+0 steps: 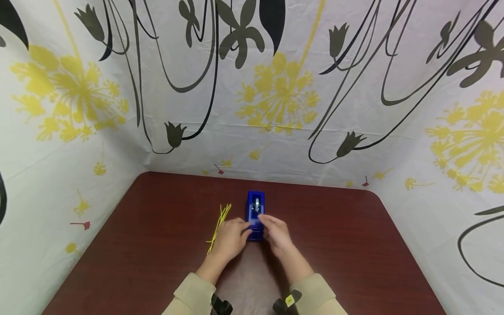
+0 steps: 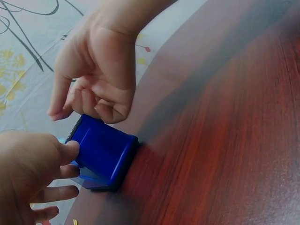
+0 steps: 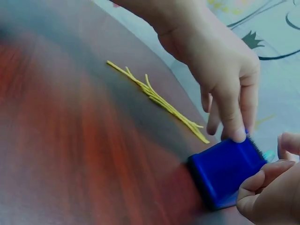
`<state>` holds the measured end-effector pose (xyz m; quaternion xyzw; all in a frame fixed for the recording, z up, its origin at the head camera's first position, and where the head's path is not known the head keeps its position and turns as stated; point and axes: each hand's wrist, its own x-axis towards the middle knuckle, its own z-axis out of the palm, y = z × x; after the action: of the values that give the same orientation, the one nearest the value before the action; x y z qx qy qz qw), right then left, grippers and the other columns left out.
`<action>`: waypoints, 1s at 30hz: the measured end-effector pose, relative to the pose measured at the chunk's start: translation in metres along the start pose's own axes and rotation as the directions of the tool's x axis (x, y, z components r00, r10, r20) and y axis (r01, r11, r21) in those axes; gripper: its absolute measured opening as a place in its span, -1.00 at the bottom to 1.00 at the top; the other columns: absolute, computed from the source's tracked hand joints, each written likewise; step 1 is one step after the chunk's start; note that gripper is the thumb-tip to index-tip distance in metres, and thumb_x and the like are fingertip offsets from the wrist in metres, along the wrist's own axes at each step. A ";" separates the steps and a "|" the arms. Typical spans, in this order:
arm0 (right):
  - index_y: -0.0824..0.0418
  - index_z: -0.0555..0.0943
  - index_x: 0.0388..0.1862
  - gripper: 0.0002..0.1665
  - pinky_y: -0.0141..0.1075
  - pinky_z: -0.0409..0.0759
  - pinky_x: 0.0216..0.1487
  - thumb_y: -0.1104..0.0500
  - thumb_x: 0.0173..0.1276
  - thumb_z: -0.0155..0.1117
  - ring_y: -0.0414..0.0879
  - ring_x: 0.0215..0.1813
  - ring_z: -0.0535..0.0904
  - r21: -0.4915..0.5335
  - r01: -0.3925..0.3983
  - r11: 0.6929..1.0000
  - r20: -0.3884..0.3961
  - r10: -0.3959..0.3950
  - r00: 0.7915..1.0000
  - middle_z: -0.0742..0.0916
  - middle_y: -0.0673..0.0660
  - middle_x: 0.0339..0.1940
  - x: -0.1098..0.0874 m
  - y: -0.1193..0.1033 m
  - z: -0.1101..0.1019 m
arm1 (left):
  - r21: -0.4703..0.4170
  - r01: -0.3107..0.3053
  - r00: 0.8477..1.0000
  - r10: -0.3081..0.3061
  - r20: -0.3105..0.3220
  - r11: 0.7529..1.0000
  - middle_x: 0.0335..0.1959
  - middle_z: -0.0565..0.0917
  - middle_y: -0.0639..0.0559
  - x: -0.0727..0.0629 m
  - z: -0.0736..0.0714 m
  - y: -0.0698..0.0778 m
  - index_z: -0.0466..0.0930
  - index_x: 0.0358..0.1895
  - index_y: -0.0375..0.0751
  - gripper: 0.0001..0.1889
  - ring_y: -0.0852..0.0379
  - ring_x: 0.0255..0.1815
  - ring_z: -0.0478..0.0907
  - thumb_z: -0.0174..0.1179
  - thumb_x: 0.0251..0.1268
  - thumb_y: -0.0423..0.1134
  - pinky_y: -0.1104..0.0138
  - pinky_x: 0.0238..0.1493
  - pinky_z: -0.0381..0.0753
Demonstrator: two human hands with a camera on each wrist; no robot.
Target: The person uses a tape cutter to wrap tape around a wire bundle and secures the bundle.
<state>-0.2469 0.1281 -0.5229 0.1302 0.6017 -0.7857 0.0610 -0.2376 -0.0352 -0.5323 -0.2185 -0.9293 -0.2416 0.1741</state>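
A blue tape dispenser (image 1: pixel 255 234) with a dark serrated edge stands on the table, its tape roll (image 1: pixel 257 204) in the far half. My left hand (image 1: pixel 228 239) is at its left side; in the left wrist view the thumb (image 2: pixel 70 151) presses on the corner by the teeth, with the other fingers spread beyond. From the right, my right hand (image 1: pixel 278 236) reaches over the dispenser, thumb and index tips together just behind the serrated edge, at the clear tape. Its remaining fingers are curled in. The tape's end is hidden by the fingertips.
Several yellow strands (image 1: pixel 218 227) lie in a loose bundle on the table, left of the dispenser and beside my left hand. The dark red wooden table (image 1: pixel 338 245) meets a white flower-patterned cloth (image 1: pixel 283 148) at its back and sides.
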 end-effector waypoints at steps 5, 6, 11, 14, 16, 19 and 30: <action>0.28 0.77 -0.26 -0.82 -0.40 0.36 -0.44 0.17 0.41 0.35 -0.28 -0.59 0.34 -0.064 -0.020 0.998 -0.023 0.019 1.000 0.57 -0.12 -0.66 -0.003 -0.005 0.002 | 0.007 0.021 1.000 -0.021 0.019 1.000 -0.21 0.77 0.03 -0.001 0.001 0.001 0.80 0.00 -0.14 -0.75 0.09 -0.19 0.72 0.36 0.35 -0.14 0.16 -0.07 0.65; 0.29 0.77 -0.27 -0.81 -0.42 0.33 -0.48 0.17 0.41 0.36 -0.28 -0.62 0.31 -0.070 -0.025 0.997 -0.026 0.023 0.999 0.55 -0.12 -0.68 -0.004 -0.005 0.003 | 0.005 0.024 1.000 -0.024 0.019 1.000 -0.21 0.77 0.03 -0.001 0.001 0.001 0.80 0.00 -0.15 -0.75 0.09 -0.19 0.72 0.35 0.35 -0.14 0.16 -0.07 0.65; 0.33 0.77 -0.25 -0.77 -0.42 0.25 -0.53 0.14 0.40 0.39 -0.29 -0.66 0.24 -0.088 -0.028 0.996 -0.038 0.025 0.999 0.44 -0.14 -0.74 -0.008 -0.004 0.003 | 0.001 0.023 1.000 -0.023 0.003 1.000 -0.22 0.77 0.02 -0.002 0.002 0.001 0.80 -0.01 -0.16 -0.75 0.08 -0.20 0.72 0.36 0.35 -0.14 0.15 -0.08 0.65; 0.34 0.76 -0.24 -0.73 -0.41 0.25 -0.52 0.11 0.38 0.41 -0.29 -0.67 0.23 -0.097 -0.029 0.995 -0.050 0.024 0.998 0.39 -0.15 -0.76 -0.009 -0.003 0.002 | 0.006 0.024 1.000 -0.024 -0.002 1.000 -0.23 0.77 0.02 -0.002 0.003 0.001 0.80 -0.01 -0.16 -0.74 0.08 -0.20 0.72 0.36 0.34 -0.14 0.14 -0.08 0.65; 0.34 0.75 -0.26 -0.73 -0.41 0.24 -0.54 0.10 0.38 0.41 -0.29 -0.69 0.22 -0.105 -0.025 0.994 -0.056 0.019 0.998 0.37 -0.14 -0.77 -0.008 -0.002 0.001 | 0.002 0.026 1.000 -0.026 -0.005 1.000 -0.24 0.77 0.02 -0.003 0.003 0.001 0.80 -0.01 -0.16 -0.74 0.07 -0.21 0.72 0.36 0.34 -0.14 0.14 -0.09 0.66; 0.32 0.75 -0.33 -0.74 -0.41 0.22 -0.58 0.11 0.37 0.42 -0.29 -0.72 0.21 -0.121 -0.018 0.992 -0.068 0.009 0.998 0.35 -0.13 -0.78 -0.007 0.001 0.000 | -0.008 0.026 1.000 -0.026 -0.018 1.000 -0.26 0.76 0.01 -0.004 0.003 0.001 0.80 -0.01 -0.18 -0.74 0.06 -0.23 0.72 0.37 0.33 -0.16 0.14 -0.12 0.67; 0.42 0.74 -0.25 -0.66 -0.42 0.23 -0.59 0.10 0.34 0.44 -0.29 -0.69 0.24 -0.205 0.035 0.978 -0.101 -0.057 0.993 0.38 -0.13 -0.78 -0.011 0.005 0.001 | -0.010 0.025 0.999 -0.025 -0.024 1.000 -0.20 0.76 0.02 -0.003 0.004 0.000 0.80 -0.01 -0.17 -0.74 0.04 -0.19 0.72 0.35 0.34 -0.14 0.12 -0.10 0.66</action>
<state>-0.2351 0.1247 -0.5246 0.1513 0.6840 -0.7132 0.0237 -0.2355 -0.0343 -0.5367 -0.2048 -0.9285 -0.2508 0.1815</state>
